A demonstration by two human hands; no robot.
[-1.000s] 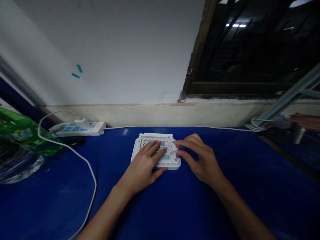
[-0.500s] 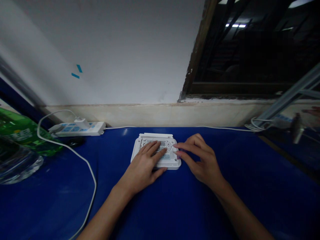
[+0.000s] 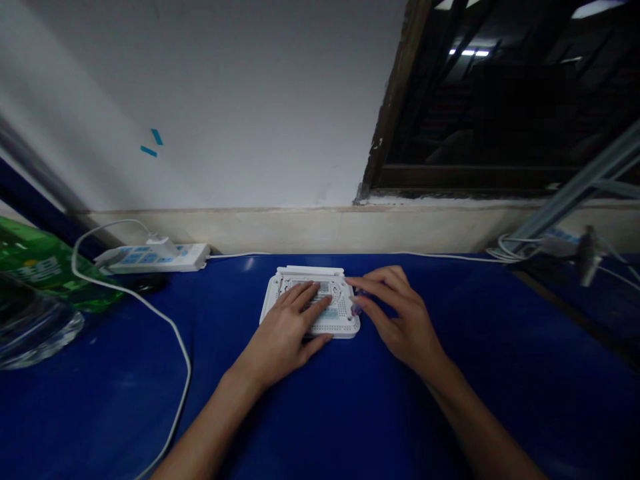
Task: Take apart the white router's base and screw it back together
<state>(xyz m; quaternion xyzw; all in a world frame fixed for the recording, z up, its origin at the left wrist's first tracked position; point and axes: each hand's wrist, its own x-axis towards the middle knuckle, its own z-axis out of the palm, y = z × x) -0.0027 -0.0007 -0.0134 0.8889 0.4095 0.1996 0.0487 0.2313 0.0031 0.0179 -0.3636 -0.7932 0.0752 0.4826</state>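
A white router-like device [image 3: 345,327] with vent holes, round mounting marks and a pale label lies underside up on the blue tabletop. My left hand [image 3: 285,330] rests flat across its left and middle part, fingers stretched out, thumb along the near edge. At the right edge is my right hand [image 3: 400,313], thumb and index finger bent toward each other over the device's upper right corner. A small purple thing [image 3: 356,308] shows at the right thumb, held in that hand; its kind is too small to tell. The other right fingers are curled.
A white power strip [image 3: 195,257] with a plugged-in adapter stands at the back left, its white cable [image 3: 181,333] looping forward. Green bottle [image 3: 45,267] and clear bottle [image 3: 40,333] lie far left. A metal post [image 3: 565,193] with coiled cable is at right.
My right hand has shifted slightly up and left, and the purple thing shows more clearly. My left hand keeps its place on the device. The view has moved a little.
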